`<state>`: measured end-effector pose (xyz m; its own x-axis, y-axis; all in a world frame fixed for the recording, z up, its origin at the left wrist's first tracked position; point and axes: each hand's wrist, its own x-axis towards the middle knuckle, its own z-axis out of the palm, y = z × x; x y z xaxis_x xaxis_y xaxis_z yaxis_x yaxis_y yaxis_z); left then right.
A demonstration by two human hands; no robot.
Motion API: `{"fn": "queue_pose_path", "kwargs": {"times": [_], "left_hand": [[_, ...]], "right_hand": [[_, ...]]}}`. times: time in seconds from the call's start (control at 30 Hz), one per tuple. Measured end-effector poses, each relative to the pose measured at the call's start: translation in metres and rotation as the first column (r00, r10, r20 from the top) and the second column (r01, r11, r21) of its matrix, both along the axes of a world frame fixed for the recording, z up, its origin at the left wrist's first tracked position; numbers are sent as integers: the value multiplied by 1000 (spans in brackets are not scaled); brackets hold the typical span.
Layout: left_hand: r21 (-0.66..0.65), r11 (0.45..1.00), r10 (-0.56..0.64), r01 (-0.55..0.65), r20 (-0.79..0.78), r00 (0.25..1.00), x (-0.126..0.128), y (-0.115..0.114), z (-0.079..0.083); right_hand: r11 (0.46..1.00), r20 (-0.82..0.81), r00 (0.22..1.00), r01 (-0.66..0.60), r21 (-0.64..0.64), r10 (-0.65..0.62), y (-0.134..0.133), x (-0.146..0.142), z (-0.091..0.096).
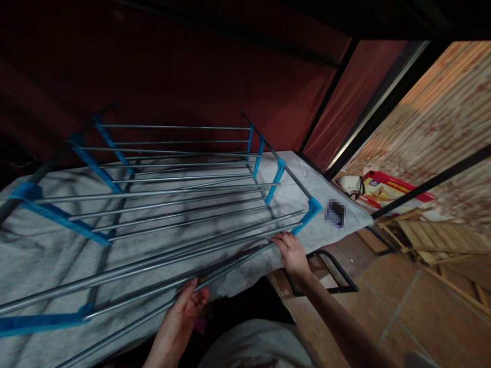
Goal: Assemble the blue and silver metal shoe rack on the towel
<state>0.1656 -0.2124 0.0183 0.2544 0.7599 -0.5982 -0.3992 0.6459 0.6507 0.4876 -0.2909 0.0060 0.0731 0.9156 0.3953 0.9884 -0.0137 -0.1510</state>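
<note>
You are gripping a near metal rod (115, 333) with your left hand (187, 300), the thumb and fingers curling around it. Your right hand (290, 251) is closing its fingers over the same rod farther right, close to the near right blue bracket (309, 215); its thumb is hiding from view. The rod is running slantwise along the near side of the rack (164, 193), coming up from the near left and ending by your right hand. A second rod is reaching out from the near left blue bracket (46, 323) and is passing just beyond your left hand. The rack is lying across a grey blanket (284, 156), its rods stretching between rows of blue brackets at left and right. To the right of the rack, a small blurred object (335, 213) is resting on the blanket. A dark red panel (172, 76) is standing along the far side. At the far right, a red and yellow box (399, 190) is sitting beyond a slatted wooden piece (441, 237), and a tiled floor (399, 306) is showing on the near right
</note>
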Motion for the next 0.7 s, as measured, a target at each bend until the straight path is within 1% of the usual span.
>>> {"fn": "queue_pose_path", "kwargs": {"times": [0.1, 0.17, 0.23, 0.27, 0.33, 0.37, 0.4, 0.47, 0.57, 0.63, 0.7], "left_hand": [[-10, 999, 47, -47, -6, 999, 1, 2, 0], [-19, 998, 55, -56, -4, 998, 1, 4, 1], [-29, 998, 55, -55, -3, 998, 2, 5, 2], [-36, 998, 55, -55, -3, 998, 2, 6, 2], [-38, 997, 63, -63, -10, 998, 2, 7, 2], [-32, 997, 70, -71, -17, 997, 2, 8, 2], [-23, 997, 74, -74, -23, 997, 2, 8, 1], [-4, 997, 76, -77, -32, 997, 2, 9, 0], [-3, 997, 76, -76, -44, 996, 0, 12, -2], [-4, 997, 78, -79, -48, 996, -3, 15, -3], [-2, 997, 77, -78, -46, 996, -5, 18, -3]], "right_hand": [[999, -111, 994, -14, 53, 20, -6, -1, -5], [994, -207, 978, 31, 109, -7, -13, -1, -10], [974, -307, 947, 148, 173, -90, -22, 2, -16], [954, -362, 921, 225, 199, -142, -26, 5, -19], [904, -489, 844, 365, 222, -221, -31, 15, -23], [885, -554, 797, 414, 213, -239, -32, 21, -25], [878, -615, 750, 439, 190, -242, -32, 27, -25], [896, -714, 666, 425, 126, -215, -29, 36, -25], [937, -805, 571, 344, 59, -159, -20, 42, -24], [947, -839, 528, 318, 50, -133, -15, 43, -24], [948, -845, 520, 315, 55, -123, -13, 43, -25]]}}
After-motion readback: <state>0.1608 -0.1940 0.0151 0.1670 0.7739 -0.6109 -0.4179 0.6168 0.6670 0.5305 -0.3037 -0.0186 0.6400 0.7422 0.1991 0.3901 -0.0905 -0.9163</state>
